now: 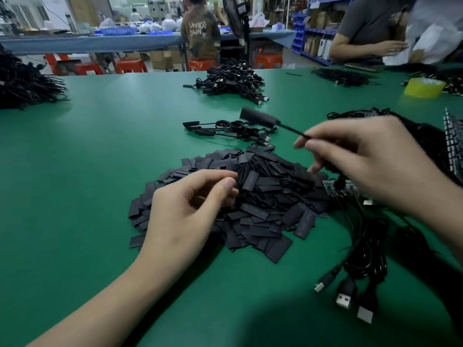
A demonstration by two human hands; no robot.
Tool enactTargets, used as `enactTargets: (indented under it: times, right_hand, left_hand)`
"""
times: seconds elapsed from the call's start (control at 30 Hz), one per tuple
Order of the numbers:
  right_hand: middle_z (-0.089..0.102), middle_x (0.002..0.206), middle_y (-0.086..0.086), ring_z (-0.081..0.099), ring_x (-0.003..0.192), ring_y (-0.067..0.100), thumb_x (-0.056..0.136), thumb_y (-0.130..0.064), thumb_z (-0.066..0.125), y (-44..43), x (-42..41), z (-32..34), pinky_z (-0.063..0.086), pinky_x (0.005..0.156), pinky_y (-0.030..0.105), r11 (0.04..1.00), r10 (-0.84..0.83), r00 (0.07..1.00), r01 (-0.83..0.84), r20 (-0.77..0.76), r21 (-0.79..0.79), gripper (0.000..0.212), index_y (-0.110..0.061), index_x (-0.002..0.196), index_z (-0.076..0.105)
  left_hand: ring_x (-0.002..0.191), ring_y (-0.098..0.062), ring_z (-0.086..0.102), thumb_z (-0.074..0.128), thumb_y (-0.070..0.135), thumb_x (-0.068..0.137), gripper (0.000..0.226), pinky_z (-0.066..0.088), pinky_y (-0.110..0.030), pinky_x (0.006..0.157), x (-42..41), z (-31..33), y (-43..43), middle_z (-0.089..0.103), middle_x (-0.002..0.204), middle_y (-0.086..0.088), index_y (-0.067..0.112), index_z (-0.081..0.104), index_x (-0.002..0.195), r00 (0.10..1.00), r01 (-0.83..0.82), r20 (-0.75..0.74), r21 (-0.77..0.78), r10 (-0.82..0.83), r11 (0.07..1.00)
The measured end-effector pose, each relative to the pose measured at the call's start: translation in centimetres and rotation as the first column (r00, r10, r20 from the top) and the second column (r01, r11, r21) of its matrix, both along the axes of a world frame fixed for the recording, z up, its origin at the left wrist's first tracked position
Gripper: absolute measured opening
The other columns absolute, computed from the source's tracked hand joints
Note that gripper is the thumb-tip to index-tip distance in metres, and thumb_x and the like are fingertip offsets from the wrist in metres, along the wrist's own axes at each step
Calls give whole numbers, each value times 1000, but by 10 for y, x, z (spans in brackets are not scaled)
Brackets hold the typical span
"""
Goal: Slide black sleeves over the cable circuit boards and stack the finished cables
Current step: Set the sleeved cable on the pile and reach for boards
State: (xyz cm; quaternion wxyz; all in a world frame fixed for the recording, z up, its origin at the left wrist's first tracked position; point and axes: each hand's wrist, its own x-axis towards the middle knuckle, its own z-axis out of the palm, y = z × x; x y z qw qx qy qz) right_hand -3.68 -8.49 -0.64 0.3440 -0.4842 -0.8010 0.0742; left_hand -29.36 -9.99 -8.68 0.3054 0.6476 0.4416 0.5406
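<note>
Right hand: pinches the cord of a sleeved cable between thumb and fingertips, holds it raised over the green table, sleeved end blurred, pointing up-left. Left hand: rests at the near-left edge of the sleeve pile, fingers loosely curled, relaxed. Sleeve pile: lies mid-table between both hands. Finished cables: lie in a small stack just beyond the pile; larger heap farther back. Bare circuit boards: show under the right hand, USB plugs trailing toward the near edge
</note>
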Motion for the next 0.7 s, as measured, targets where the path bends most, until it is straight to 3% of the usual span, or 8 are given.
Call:
enactTargets:
  times: [0.07, 0.17, 0.3, 0.4, 0.57, 0.7]
  right_hand:
    - [70, 67, -16, 67, 59, -6, 94, -34, 62, 20, -6, 15, 52, 58, 12, 999, -39, 995, 37, 92, 27, 18, -31, 104, 77]
    - [67, 73, -18, 62, 53, -1, 99, -34, 61, 69, -25, 29, 51, 64, 25, 995, -83, 964, 65, 254, 79, 18, -29, 108, 76]
    - [75, 113, 2, 66, 100, 24, 104, -30, 56, 148, -62, 19, 53, 85, 38, 991, -125, 896, 95, 427, 90, 25, -21, 119, 74]
    - [70, 125, 9, 64, 112, 31, 105, -20, 51, 195, -89, 7, 52, 96, 42, 993, -107, 888, 114, 447, 13, 28, -14, 121, 72]
    - [67, 123, 14, 63, 108, 35, 102, -15, 51, 239, -123, -5, 51, 91, 40, 989, -134, 909, 147, 396, -4, 23, -11, 113, 71]
    - [66, 128, 15, 61, 116, 35, 104, -19, 54, 251, -133, -18, 48, 98, 39, 991, -84, 898, 121, 433, -57, 27, -10, 124, 68]
  left_hand:
    - [81, -9, 75, 66, 35, 96, 11, 59, -27, 75, 1, -1, -2, 77, 86, 16, 32, 76, 100, 993, -18, -119, 55, 24, 998]
    - [83, -10, 74, 63, 37, 95, 14, 58, -33, 72, 3, 0, -4, 74, 89, 22, 33, 76, 99, 969, -15, -245, 120, 44, 993]
    - [84, -11, 73, 63, 36, 95, 14, 57, -35, 70, 3, 0, -5, 74, 90, 22, 32, 76, 96, 962, -4, -271, 138, 41, 990]
    - [85, -7, 71, 62, 38, 96, 15, 56, -32, 71, 1, 0, -3, 73, 90, 22, 32, 76, 95, 950, -4, -308, 165, 55, 986]
    - [89, -2, 68, 58, 43, 96, 19, 53, -26, 73, 2, 0, -2, 71, 93, 25, 34, 74, 96, 938, 10, -341, 191, 57, 981]
    - [92, 0, 68, 59, 42, 97, 17, 53, -27, 76, 3, 0, -1, 71, 93, 24, 34, 74, 96, 928, 20, -368, 183, 49, 983]
